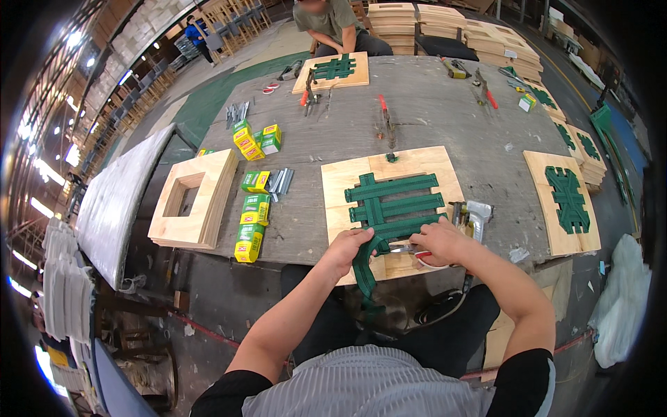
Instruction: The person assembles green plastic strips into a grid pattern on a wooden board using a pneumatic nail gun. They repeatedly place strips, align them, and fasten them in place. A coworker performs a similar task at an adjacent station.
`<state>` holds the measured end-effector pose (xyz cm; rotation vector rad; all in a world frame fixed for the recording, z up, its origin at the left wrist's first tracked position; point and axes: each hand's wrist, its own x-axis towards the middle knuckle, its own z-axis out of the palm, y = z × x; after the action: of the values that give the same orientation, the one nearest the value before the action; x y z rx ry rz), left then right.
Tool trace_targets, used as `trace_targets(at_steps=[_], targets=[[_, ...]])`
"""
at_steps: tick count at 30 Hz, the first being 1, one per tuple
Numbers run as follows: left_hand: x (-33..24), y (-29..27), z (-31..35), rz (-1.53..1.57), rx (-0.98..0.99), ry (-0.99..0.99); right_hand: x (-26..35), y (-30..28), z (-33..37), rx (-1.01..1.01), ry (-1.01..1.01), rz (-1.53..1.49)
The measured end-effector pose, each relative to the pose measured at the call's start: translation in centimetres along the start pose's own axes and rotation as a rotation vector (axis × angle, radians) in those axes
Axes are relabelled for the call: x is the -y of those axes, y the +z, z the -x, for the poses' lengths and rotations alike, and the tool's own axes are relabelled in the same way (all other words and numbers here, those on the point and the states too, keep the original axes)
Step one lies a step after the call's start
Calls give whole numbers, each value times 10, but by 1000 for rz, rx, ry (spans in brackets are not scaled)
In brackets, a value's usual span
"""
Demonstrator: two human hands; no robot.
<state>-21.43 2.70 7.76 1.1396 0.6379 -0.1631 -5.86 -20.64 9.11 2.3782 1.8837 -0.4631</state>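
Observation:
My left hand (349,250) is closed on a loose tail of green webbing strap (363,272), which hangs over the near edge of a plywood panel (449,170). My right hand (442,243) grips scissors (423,258) with red and white handles. Their blades point left, at the strap beside my left fingers; whether they touch it I cannot tell. Green straps (406,206) lie across the panel's middle, several running sideways and one crossing them lengthwise. A staple gun (479,214) lies by the panel's right edge, just beyond my right hand.
Left stand yellow-green boxes (254,208), loose staple strips (281,182) and stacked plywood frames (221,174). Red-handled pliers (383,104) lie beyond the panel. A strapped panel (538,167) sits at the right table edge. Across the table, a person (340,31) works on another panel (358,75).

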Motion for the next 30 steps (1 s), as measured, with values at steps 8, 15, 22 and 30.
trace_targets(at_steps=[8, 15, 22, 30], targets=[[0, -3, 2, 17, -2, 12, -20, 8, -8, 10, -121, -63], [-1, -1, 5, -26, 2, -6, 4, -1, -26, -88, -185, 0], [-6, 4, 18, -90, 72, 44, 1, 4, -27, -129, -88, -163], [65, -32, 87, -146, 36, -142, -64, 40, 75, -1085, 885, -447]])
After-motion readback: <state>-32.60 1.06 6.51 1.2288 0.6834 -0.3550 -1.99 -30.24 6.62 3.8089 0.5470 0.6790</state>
